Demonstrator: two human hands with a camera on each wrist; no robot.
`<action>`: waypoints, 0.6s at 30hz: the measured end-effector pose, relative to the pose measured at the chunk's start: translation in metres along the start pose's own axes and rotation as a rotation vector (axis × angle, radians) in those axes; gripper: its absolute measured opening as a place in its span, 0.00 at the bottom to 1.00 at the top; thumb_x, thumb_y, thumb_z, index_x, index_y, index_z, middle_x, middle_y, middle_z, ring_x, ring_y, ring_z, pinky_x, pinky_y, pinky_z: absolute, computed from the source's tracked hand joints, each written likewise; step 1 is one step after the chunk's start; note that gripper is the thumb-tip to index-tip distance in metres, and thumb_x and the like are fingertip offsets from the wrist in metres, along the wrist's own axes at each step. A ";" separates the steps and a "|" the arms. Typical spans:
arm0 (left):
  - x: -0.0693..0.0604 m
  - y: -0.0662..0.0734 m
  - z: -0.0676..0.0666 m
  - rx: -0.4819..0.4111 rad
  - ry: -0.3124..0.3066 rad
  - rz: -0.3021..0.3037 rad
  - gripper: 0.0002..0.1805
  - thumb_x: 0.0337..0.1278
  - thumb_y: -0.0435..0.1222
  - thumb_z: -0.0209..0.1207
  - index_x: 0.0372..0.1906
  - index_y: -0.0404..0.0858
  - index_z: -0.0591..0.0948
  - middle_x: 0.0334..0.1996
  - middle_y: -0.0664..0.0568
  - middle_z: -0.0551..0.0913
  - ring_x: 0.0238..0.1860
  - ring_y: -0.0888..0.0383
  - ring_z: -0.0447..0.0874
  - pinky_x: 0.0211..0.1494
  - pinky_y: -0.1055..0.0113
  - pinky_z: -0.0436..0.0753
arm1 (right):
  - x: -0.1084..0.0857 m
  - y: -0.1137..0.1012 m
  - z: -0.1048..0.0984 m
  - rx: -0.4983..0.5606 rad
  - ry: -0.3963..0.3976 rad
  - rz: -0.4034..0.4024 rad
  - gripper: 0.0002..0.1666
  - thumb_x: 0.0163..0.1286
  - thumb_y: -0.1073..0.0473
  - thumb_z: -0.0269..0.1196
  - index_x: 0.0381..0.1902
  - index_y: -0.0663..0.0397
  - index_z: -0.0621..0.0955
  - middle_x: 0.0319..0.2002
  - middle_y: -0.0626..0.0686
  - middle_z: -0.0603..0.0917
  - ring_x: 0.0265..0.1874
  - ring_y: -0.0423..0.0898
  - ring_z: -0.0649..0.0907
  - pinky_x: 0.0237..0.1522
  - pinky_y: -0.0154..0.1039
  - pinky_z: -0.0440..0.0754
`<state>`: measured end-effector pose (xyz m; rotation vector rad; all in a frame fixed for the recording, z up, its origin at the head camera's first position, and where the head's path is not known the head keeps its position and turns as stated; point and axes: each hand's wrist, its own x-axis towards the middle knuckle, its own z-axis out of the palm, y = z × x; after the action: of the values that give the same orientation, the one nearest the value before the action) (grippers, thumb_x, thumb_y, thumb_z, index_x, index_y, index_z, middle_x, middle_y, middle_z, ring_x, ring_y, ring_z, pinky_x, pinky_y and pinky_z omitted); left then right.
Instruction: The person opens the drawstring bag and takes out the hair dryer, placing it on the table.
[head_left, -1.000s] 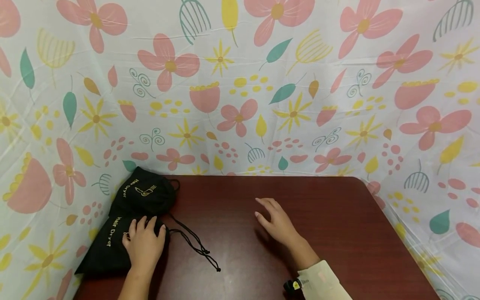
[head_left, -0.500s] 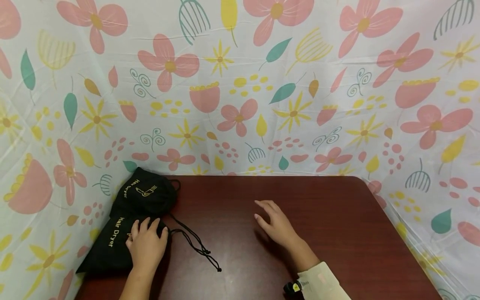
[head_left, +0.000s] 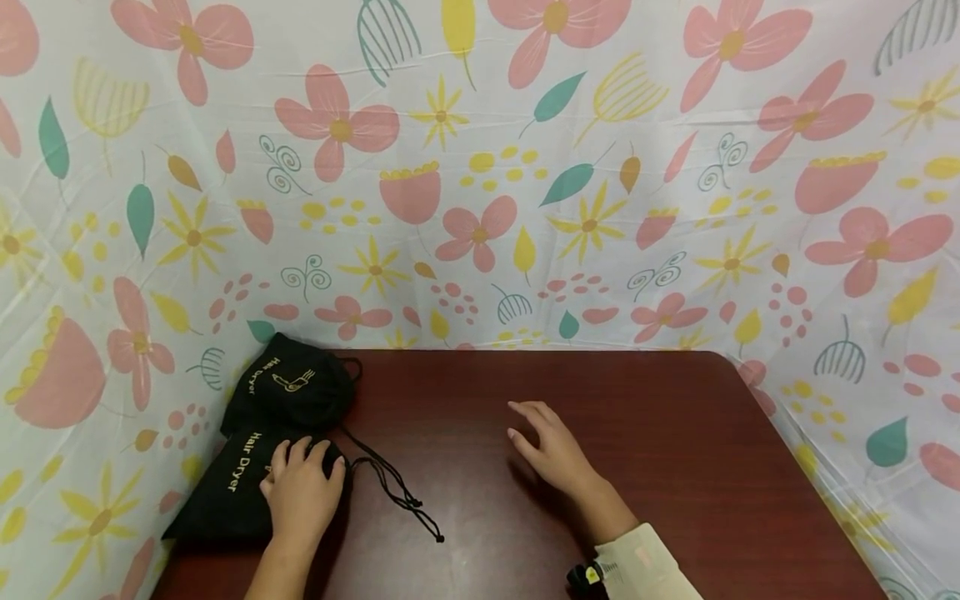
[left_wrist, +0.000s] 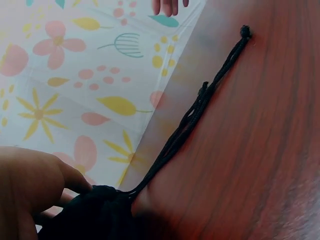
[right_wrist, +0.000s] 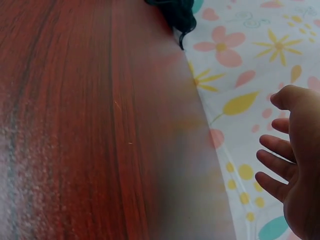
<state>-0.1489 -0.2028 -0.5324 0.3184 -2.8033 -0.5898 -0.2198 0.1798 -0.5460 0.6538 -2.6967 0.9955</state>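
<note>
Left hand (left_wrist: 27, 190) at eight o'clock, holding the black fabric bag (left_wrist: 95, 215) at seven; black braided cord (left_wrist: 182, 127) streaks toward one across the reddish-brown wooden desk (left_wrist: 270, 140)!

Left hand (head_left: 303, 500): slim; forearm (head_left: 281, 567) bare to the near edge of the head view | Right hand (head_left: 557, 454): slim, tapering fingers (head_left: 542, 417) | Right sleeve (head_left: 651, 571): pale cream, straight cuff stopping short of the wrist, faint pinkish patch | At cuff's left: small black device (head_left: 582, 577), yellow marking (head_left: 592, 572)
</note>
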 end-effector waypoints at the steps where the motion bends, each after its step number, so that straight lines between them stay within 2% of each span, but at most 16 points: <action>1: -0.001 0.001 0.001 0.001 0.000 0.004 0.22 0.64 0.44 0.63 0.57 0.35 0.83 0.65 0.34 0.74 0.72 0.32 0.57 0.58 0.25 0.62 | 0.000 0.000 0.000 0.000 -0.002 0.002 0.29 0.75 0.49 0.62 0.71 0.41 0.73 0.62 0.49 0.78 0.63 0.50 0.78 0.62 0.55 0.79; 8: -0.005 0.008 0.005 -0.007 -0.014 0.022 0.22 0.64 0.45 0.63 0.57 0.36 0.83 0.66 0.35 0.74 0.73 0.33 0.57 0.59 0.24 0.61 | 0.000 -0.001 0.002 0.006 -0.022 0.010 0.29 0.75 0.48 0.61 0.72 0.41 0.73 0.62 0.49 0.77 0.64 0.49 0.78 0.63 0.53 0.79; 18: -0.014 0.018 0.004 -0.007 -0.039 0.031 0.22 0.65 0.45 0.63 0.58 0.38 0.83 0.66 0.36 0.75 0.74 0.35 0.57 0.63 0.23 0.59 | -0.001 -0.004 0.007 0.055 -0.024 0.012 0.29 0.75 0.48 0.61 0.72 0.39 0.72 0.63 0.48 0.77 0.64 0.49 0.78 0.64 0.54 0.78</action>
<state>-0.1399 -0.1819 -0.5314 0.2643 -2.8375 -0.6059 -0.2173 0.1729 -0.5490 0.6649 -2.7058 1.0751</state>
